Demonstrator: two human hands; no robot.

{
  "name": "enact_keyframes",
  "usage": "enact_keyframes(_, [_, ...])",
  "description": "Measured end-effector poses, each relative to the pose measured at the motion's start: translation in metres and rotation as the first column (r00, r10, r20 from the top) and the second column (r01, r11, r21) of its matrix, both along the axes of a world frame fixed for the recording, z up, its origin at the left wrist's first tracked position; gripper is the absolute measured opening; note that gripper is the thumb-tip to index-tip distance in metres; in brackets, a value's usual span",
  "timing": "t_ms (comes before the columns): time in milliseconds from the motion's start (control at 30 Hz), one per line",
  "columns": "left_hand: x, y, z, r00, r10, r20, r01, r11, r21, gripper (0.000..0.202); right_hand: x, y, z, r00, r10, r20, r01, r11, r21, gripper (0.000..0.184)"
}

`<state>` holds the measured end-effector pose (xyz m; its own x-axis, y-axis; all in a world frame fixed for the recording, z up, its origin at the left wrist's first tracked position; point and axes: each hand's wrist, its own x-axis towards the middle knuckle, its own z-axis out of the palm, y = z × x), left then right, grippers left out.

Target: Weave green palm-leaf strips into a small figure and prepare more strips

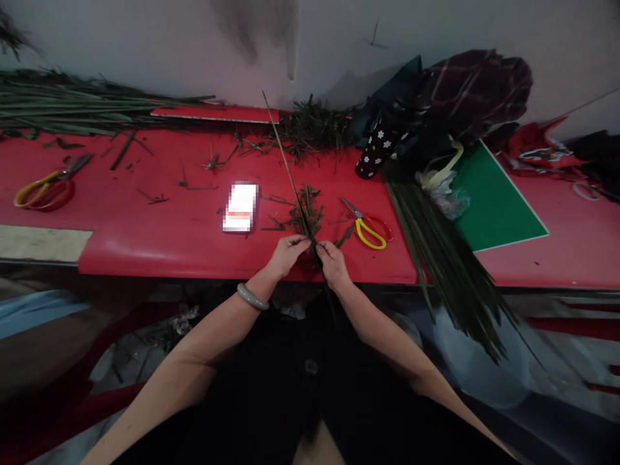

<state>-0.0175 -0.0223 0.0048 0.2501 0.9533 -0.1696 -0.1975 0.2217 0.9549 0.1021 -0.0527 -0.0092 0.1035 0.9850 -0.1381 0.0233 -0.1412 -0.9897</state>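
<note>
A long, thin green leaf strip (296, 196) slants up and away from my fingers, its tip pointing toward the wall. My left hand (289, 253) pinches it from one side, and my right hand (332, 261) pinches it close by on the other. The two sets of fingertips nearly meet near the table's front edge. Part of the strip hangs below my hands over my dark clothing. Just beyond my fingers lies a small heap of cut leaf scraps (306, 210). Scissors with yellow and red handles (371, 230) rest to the right of my right hand.
A phone (241, 206) with a lit screen lies left of the scraps. Another pair of scissors (51, 187) is far left, below long leaves (72, 106). A bundle of leaves (440, 265) overhangs the front edge at right, beside a flowered bottle (376, 150) and green board (504, 206).
</note>
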Motion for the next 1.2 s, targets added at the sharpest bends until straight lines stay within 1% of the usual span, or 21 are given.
enact_keyframes(100, [0.004,0.000,0.005,0.998,0.055,0.008,-0.054,0.998,-0.035,0.021,-0.002,-0.001,0.002,0.984,-0.033,0.174,0.020,0.997,0.078,0.019])
enact_keyframes(167, [0.007,0.001,0.006,0.993,0.110,-0.033,-0.110,0.994,-0.022,0.022,-0.003,-0.003,0.004,0.961,-0.040,0.272,0.010,0.994,0.111,0.020])
enact_keyframes(233, [0.009,0.001,0.007,0.987,0.131,-0.088,-0.129,0.991,0.023,0.021,-0.003,-0.005,0.004,0.956,-0.032,0.290,0.002,0.995,0.103,0.021])
enact_keyframes(333, [0.009,0.000,0.009,0.991,0.095,-0.096,-0.090,0.994,0.055,0.019,-0.002,-0.005,0.004,0.979,-0.040,0.201,0.022,0.996,0.088,0.019])
enact_keyframes(400, [0.007,0.000,0.012,0.996,0.069,-0.053,-0.068,0.997,0.024,0.018,-0.002,-0.005,0.004,0.991,-0.040,0.125,0.031,0.997,0.073,0.019])
enact_keyframes(467, [0.005,0.000,0.018,0.995,0.098,0.028,-0.097,0.994,-0.042,0.016,-0.003,-0.005,0.006,0.993,-0.027,0.114,0.019,0.997,0.073,0.020])
enact_keyframes(567, [-0.001,0.004,0.027,0.963,0.223,0.151,-0.192,0.962,-0.195,0.017,-0.007,-0.009,0.009,0.973,-0.025,0.231,-0.001,0.994,0.113,0.019])
enact_keyframes(633, [-0.005,0.007,0.032,0.944,0.273,0.185,-0.221,0.940,-0.258,0.019,-0.011,-0.013,0.010,0.953,-0.035,0.300,-0.009,0.990,0.143,0.020])
enact_keyframes(700, [-0.010,0.008,0.036,0.939,0.282,0.198,-0.223,0.935,-0.275,0.021,-0.013,-0.016,0.009,0.946,-0.024,0.325,-0.032,0.986,0.166,0.021])
enact_keyframes(800, [-0.012,0.007,0.041,0.942,0.269,0.203,-0.211,0.940,-0.267,0.021,-0.015,-0.020,0.009,0.942,-0.003,0.337,-0.069,0.977,0.201,0.020])
enact_keyframes(900, [-0.011,0.003,0.049,0.941,0.268,0.205,-0.217,0.946,-0.241,0.019,-0.015,-0.023,0.012,0.935,0.029,0.353,-0.102,0.977,0.189,0.016])
enact_keyframes(1000, [-0.010,-0.001,0.059,0.941,0.278,0.193,-0.246,0.953,-0.175,0.018,-0.017,-0.025,0.020,0.931,0.087,0.355,-0.150,0.977,0.154,0.014])
enact_keyframes(1033, [-0.010,-0.002,0.063,0.941,0.290,0.175,-0.269,0.954,-0.130,0.020,-0.018,-0.026,0.025,0.929,0.111,0.353,-0.175,0.972,0.155,0.013])
enact_keyframes(1100, [-0.011,-0.004,0.069,0.945,0.309,0.111,-0.311,0.950,0.000,0.029,-0.019,-0.023,0.039,0.933,0.160,0.324,-0.229,0.955,0.189,0.014])
enact_keyframes(1167, [-0.014,-0.006,0.075,0.952,0.306,0.015,-0.305,0.940,0.152,0.034,-0.021,-0.016,0.056,0.960,0.183,0.214,-0.237,0.936,0.261,0.019])
enact_keyframes(1200, [-0.014,-0.008,0.078,0.955,0.294,-0.036,-0.279,0.935,0.220,0.034,-0.021,-0.010,0.065,0.979,0.164,0.124,-0.194,0.935,0.298,0.022])
